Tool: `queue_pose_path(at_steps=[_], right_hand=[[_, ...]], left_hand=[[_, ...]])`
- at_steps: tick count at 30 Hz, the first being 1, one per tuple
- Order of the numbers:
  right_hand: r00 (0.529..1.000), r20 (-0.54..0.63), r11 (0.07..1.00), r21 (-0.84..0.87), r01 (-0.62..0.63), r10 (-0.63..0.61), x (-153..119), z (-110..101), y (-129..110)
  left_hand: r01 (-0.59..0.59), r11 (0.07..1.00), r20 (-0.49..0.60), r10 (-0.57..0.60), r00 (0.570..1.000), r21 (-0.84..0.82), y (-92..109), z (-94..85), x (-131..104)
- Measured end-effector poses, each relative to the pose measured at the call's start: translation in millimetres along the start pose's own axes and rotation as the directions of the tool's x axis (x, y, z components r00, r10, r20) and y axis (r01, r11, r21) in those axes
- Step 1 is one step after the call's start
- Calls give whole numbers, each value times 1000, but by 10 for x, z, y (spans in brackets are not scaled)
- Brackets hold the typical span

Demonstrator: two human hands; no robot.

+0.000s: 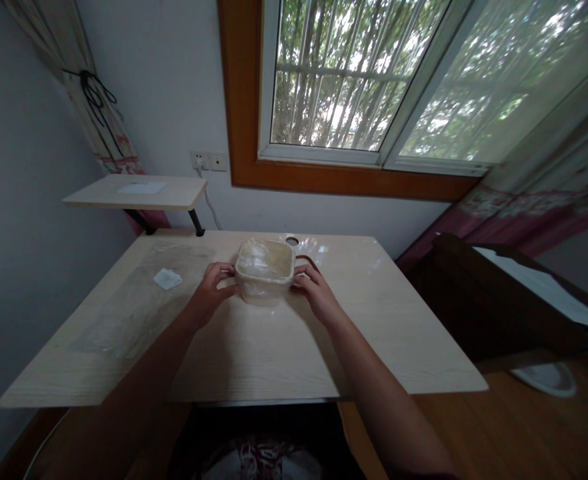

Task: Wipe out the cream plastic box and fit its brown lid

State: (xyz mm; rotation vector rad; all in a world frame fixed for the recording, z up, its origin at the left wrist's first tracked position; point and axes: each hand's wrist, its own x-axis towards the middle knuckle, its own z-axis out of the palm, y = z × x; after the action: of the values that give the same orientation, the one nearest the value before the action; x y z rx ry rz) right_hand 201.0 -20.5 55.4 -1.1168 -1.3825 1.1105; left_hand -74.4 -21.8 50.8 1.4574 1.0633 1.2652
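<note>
Two sides gripped: left hand [210, 287] and right hand [320, 290] clasp basket [265, 288] between them. Judged step: steadying; next move calls for even pressure.

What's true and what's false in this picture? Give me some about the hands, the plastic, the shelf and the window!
1. The left hand and right hand are on opposite sides of the cream container. True.
2. The clear plastic sheet lies right of the container. False: the clear plastic sheet lies left.
3. A white paper lies on the raised shelf. True.
4. The wall sockets are right of the window. False: the wall sockets are left of it.
</note>
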Motion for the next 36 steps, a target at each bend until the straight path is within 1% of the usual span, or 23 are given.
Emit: queue_pose_path(at_steps=[4,6,9,11,14,17,19,21,24,26,28,29,30,32,33,34,36], right_hand=[[998,41,990,127,-60,56,-34,-38,-31],[998,56,992,120,-37,30,-43,-51,-38],[992,103,997,20,77,-79,-47,-70,-32],[975,147,982,-66,177,-166,-48,-80,-15],[946,193,937,-183,297,-262,-60,-90,38],[929,218,893,-279,353,-299,-80,-102,124],[925,221,867,-333,370,-310,-88,-125,178],[921,227,843,-378,383,-317,-83,-165,201],[910,232,798,-437,414,-345,-57,-248,147],[899,183,761,-481,435,-398,-38,-301,45],[875,96,720,-529,448,-474,-28,-332,-99],[853,76,695,-545,468,-516,-26,-334,-180],[828,80,665,-555,500,-555,-26,-325,-261],[781,180,588,-564,580,-598,-24,-276,-408],[759,246,546,-567,618,-603,-20,-237,-467],[736,312,503,-569,651,-600,-11,-192,-512],[689,437,419,-566,710,-578,19,-94,-560]], left_hand=[[-146,977,15,146,989,157,-58,-42,30],[-185,954,33,182,983,236,-50,-34,34],[-185,950,68,174,982,252,-44,1,17],[-207,938,115,182,977,277,-71,24,-2],[-298,859,188,239,952,416,-159,32,-27],[-338,769,228,253,940,542,-251,-14,-47],[-338,736,249,233,940,587,-281,-82,-58],[-350,716,290,212,933,604,-265,-176,-63],[-391,680,378,178,908,620,-134,-339,-44],[-430,636,401,201,894,640,25,-432,-6],[-472,599,381,282,880,647,229,-484,56],[-488,585,359,331,873,648,342,-487,94],[-510,565,353,371,859,648,459,-471,137],[-581,519,409,415,813,627,683,-380,236],[-625,489,466,418,780,608,779,-309,291],[-671,455,530,411,742,586,859,-223,350],[-724,399,636,351,687,562,948,-28,478]])
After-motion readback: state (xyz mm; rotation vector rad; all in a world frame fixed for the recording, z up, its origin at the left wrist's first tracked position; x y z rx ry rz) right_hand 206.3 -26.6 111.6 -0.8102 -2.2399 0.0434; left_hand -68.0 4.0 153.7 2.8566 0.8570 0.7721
